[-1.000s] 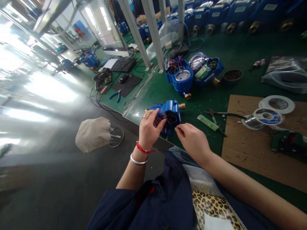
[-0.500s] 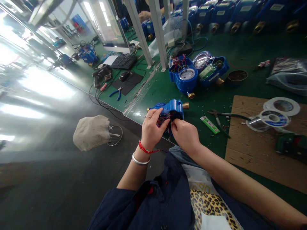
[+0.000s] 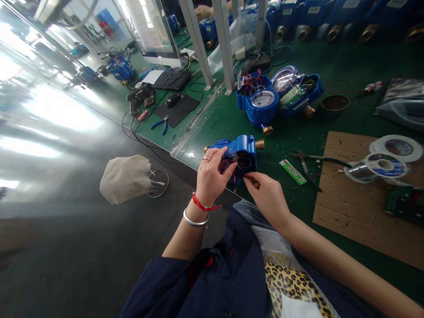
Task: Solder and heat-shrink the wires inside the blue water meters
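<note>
Drawn back from the glossy blue housing (image 3: 247,145), the right hand (image 3: 270,196) pinches its fingers together at the lower rim, contents too small to tell; the left hand (image 3: 211,179) clamps the housing at the counter's (image 3: 205,128) near edge. Rightward lie a slim packet (image 3: 293,172), pliers (image 3: 305,165) and flat cardboard (image 3: 347,198) bearing a shiny wire spool (image 3: 362,171); beyond, a round-dialled blue meter (image 3: 261,112).

The blue housing (image 3: 245,143) I grip with my left hand (image 3: 211,176) lies at the worktop's (image 3: 195,132) near edge, well left of the cardboard sheet (image 3: 357,234). Its plastic is glossy, and a short brass pipe end (image 3: 260,144) juts toward the cardboard sheet's side. The dark opening (image 3: 245,160) faces me, uncovered. Thin wires (image 3: 226,163), some red, bunch loosely around my thumb at the housing's side farther from the cardboard sheet.
</note>
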The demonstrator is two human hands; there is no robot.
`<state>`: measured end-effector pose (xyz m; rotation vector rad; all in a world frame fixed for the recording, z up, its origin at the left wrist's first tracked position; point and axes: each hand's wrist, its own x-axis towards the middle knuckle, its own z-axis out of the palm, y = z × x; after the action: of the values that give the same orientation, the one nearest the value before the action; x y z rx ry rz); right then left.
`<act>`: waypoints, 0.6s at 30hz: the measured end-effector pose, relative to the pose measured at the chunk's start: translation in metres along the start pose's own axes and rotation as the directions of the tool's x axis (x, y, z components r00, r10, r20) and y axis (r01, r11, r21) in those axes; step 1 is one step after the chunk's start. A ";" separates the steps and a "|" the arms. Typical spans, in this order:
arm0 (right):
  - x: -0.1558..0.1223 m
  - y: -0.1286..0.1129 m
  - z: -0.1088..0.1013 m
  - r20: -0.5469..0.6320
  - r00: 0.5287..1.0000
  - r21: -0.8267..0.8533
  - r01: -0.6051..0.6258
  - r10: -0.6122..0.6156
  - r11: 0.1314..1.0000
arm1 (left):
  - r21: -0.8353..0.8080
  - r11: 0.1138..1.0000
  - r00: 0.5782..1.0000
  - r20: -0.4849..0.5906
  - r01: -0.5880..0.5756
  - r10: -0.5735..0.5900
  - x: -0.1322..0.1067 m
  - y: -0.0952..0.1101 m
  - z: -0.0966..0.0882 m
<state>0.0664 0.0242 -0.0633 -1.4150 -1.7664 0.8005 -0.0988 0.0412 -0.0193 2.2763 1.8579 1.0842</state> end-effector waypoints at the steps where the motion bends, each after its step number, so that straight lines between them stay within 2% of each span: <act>1: 0.002 0.000 0.002 -0.012 1.000 -0.004 -0.001 0.001 1.000 | 0.000 1.000 1.000 0.000 -0.001 0.001 0.000 0.000 0.000; 4: 0.005 0.001 0.006 -0.024 1.000 -0.072 0.011 -0.013 0.997 | 0.000 1.000 1.000 -0.005 -0.002 0.002 0.000 0.001 0.000; 12: 0.006 0.002 0.008 0.030 0.998 -0.304 0.068 -0.062 0.950 | 0.015 1.000 1.000 -0.004 -0.010 0.010 0.000 0.000 0.000; 18: -0.002 0.006 0.002 0.128 0.991 -0.309 0.085 -0.047 0.947 | 0.003 1.000 1.000 -0.002 -0.007 0.007 0.000 0.000 0.000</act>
<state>0.0683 0.0230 -0.0699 -1.5261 -2.0944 0.5960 -0.0990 0.0411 -0.0189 2.2855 1.8547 1.0863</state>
